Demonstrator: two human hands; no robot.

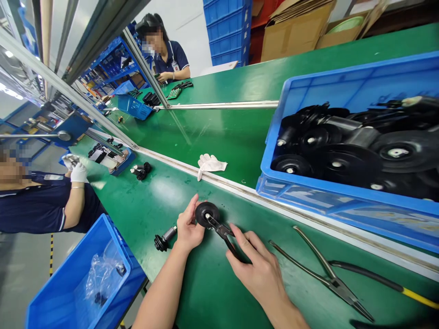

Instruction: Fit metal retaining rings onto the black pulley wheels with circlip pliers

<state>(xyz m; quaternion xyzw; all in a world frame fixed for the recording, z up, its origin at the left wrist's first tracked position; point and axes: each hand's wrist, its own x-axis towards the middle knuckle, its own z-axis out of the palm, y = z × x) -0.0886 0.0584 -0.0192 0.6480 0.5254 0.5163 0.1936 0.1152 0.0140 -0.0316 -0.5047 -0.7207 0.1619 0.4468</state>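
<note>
My left hand (190, 228) is closed on a round black disc-shaped part (203, 210) with a pale hub at its centre. In my right hand (256, 259) are black-handled pliers (222, 230), their narrow jaws touching the disc at its hub. Left of my left wrist, a similar part with a grey cylindrical body and black discs (164, 239) lies on the green table (212, 288). To the right of my right hand rest large long-nosed pliers (331, 278) with bare metal handles, beside a black and yellow handle (387, 283).
A blue crate (274, 185) full of black disc parts stands at the right. A white glove (211, 165) lies behind the rail (236, 188). Lower left is a blue bin (51, 297) with plastic bags. One co-worker (30, 201) sits at left, another (171, 57) across the table.
</note>
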